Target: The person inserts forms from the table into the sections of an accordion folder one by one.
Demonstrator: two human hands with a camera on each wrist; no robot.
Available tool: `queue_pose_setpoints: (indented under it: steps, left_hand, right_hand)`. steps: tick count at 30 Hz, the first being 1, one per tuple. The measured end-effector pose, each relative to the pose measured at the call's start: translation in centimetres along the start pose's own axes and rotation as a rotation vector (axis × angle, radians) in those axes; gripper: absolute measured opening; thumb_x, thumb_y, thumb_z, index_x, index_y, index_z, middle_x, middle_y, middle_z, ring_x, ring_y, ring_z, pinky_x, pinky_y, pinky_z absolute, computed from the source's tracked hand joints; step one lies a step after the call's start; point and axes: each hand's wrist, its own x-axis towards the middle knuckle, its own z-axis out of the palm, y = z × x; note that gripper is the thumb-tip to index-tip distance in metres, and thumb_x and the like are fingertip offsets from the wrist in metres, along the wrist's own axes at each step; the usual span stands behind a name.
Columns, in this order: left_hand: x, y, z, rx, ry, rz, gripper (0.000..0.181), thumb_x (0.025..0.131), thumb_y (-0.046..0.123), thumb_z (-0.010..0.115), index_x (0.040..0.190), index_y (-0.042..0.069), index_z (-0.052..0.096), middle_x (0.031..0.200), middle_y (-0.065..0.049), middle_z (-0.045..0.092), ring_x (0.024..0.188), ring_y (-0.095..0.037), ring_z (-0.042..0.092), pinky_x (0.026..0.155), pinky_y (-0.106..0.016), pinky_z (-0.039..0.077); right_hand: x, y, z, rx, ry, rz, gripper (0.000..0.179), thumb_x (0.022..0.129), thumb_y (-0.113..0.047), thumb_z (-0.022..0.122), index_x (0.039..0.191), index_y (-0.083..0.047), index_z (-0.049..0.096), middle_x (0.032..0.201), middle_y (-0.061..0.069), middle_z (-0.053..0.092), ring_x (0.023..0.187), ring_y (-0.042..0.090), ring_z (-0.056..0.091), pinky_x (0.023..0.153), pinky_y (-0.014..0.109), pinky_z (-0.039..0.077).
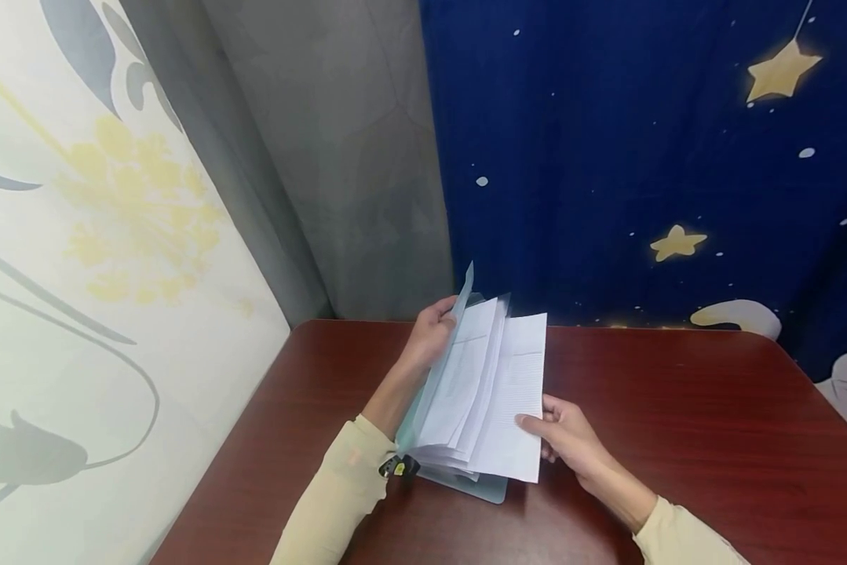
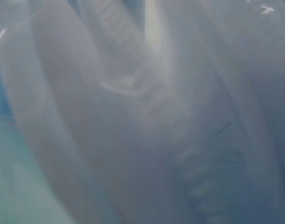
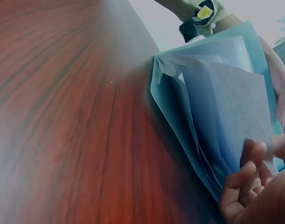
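A light blue folder [image 1: 492, 490] stands partly open over the table, with several white sheets [image 1: 458, 392] fanned between its covers. My left hand [image 1: 430, 339] grips the raised left cover near its upper edge. With thumb and fingers, my right hand [image 1: 570, 439] pinches the right edge of a printed sheet [image 1: 522, 377], which sticks out past the folder. In the right wrist view the folder's lower cover [image 3: 172, 112] lies close over the tabletop, the sheet [image 3: 245, 98] rising above it. Blurred, pale translucent layers [image 2: 133, 149] with a ridged strip fill the left wrist view.
The dark red wooden table [image 1: 677, 408] extends to both sides. Behind it hang a grey curtain [image 1: 338, 157] and a blue star-patterned curtain [image 1: 571, 157]. A white patterned surface [image 1: 112, 377] borders the left. A small black device [image 1: 399, 467] is on my left wrist.
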Motion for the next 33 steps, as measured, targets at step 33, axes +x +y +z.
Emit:
queue_pose_setpoints:
  steps: [33]
  left_hand:
    - [0.0, 0.1, -0.1, 0.005, -0.005, -0.006, 0.049, 0.112, 0.012, 0.040, 0.160, 0.007, 0.045, 0.163, -0.018, 0.048, 0.149, -0.040, 0.048, 0.125, -0.058, 0.035]
  right_hand:
    - [0.2, -0.4, 3.8, 0.003, -0.060, -0.029, 0.036, 0.098, -0.012, 0.065, 0.130, 0.006, 0.068, 0.083, 0.004, 0.080, 0.040, 0.004, 0.044, 0.042, 0.020, 0.033]
